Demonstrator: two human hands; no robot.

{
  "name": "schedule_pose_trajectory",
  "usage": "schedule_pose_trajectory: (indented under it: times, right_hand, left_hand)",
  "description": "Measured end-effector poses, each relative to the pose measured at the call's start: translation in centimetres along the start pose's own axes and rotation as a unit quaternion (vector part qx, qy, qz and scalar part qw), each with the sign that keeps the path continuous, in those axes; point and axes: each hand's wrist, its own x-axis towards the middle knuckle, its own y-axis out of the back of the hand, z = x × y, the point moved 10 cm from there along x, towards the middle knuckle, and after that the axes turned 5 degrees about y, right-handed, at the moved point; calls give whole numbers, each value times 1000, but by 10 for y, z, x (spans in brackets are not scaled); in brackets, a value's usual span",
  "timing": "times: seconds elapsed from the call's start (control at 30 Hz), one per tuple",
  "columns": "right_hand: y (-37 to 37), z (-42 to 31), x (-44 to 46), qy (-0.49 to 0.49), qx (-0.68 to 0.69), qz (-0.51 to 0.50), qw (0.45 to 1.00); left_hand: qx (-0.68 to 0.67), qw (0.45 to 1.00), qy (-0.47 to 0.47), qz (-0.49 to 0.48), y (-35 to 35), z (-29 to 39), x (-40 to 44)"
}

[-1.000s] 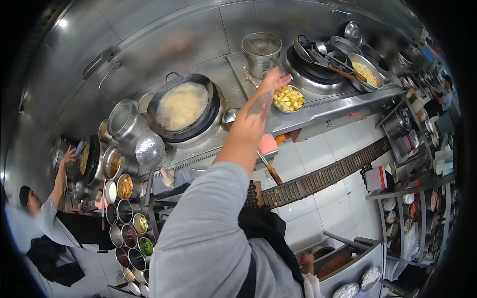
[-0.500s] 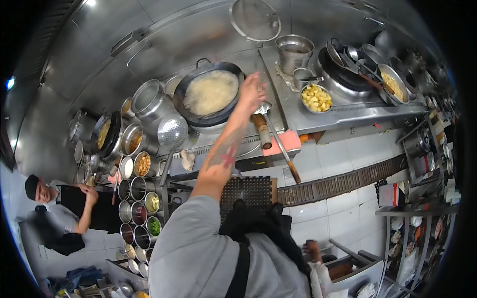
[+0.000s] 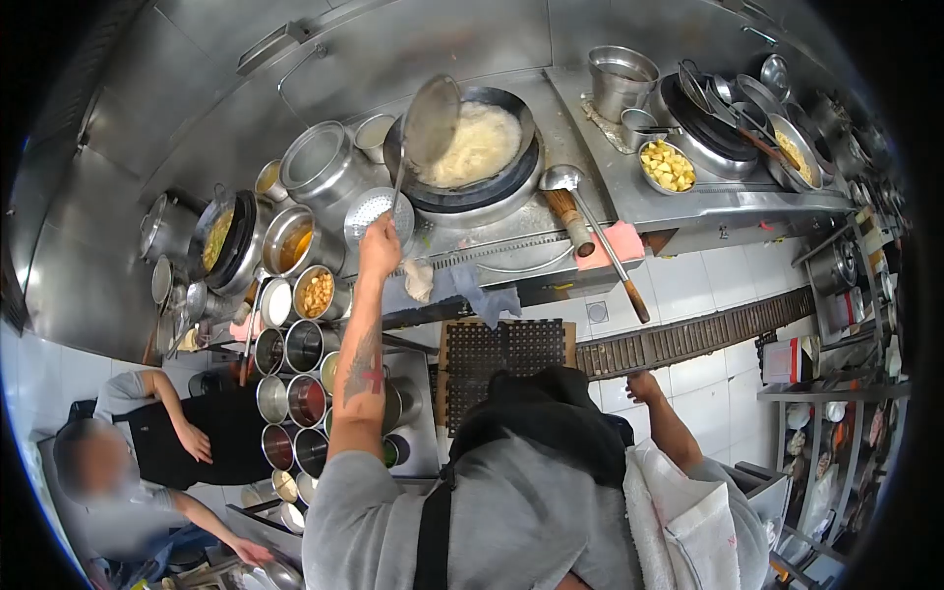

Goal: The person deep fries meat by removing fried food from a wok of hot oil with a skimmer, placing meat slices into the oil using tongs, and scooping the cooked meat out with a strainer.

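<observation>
My left hand [image 3: 380,250] is closed around the long handle of a round mesh strainer [image 3: 433,120]. The strainer is raised over the left side of a black wok [image 3: 500,204], where pale, foamy liquid [image 3: 484,146] bubbles. Just behind my left hand, a perforated skimmer [image 3: 370,211] rests on the stove; its handle is hidden by my arm. My right hand [image 3: 644,386] hangs low by my right side above the floor, fingers apart and holding nothing. A ladle [image 3: 615,246] and a bamboo brush [image 3: 568,218] lie right of the wok.
Metal pots [image 3: 320,162] and ingredient tins [image 3: 307,401] line the left. On the right counter are a bowl of yellow cubes [image 3: 669,169] and another wok [image 3: 693,123]. A co-worker [image 3: 187,433] stands at the left. A floor drain grate [image 3: 688,342] runs behind me.
My left hand has swung left with the mesh strainer, from the wok's right side to its left. My right hand has come further into view, and the whole view has shifted.
</observation>
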Motion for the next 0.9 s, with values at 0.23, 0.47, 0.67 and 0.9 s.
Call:
schedule_pose_trajectory:
  times: [0.23,0.47,0.67,0.9]
  right_hand:
    - [13,-202,-87,285,-118,301,902]
    - [94,-304,-136,214,-222,455,835]
    - [115,-261,-74,96,-243,369,892]
    - [128,-276,-59,222,-14,282,933]
  left_hand:
    - [-79,995,62,-6,41,-23,16]
    - [12,992,97,-79,13,-81,114]
    - [-362,847,316,-228,-108,-155,124]
    - [-497,701,382,-339,-168,-86,64]
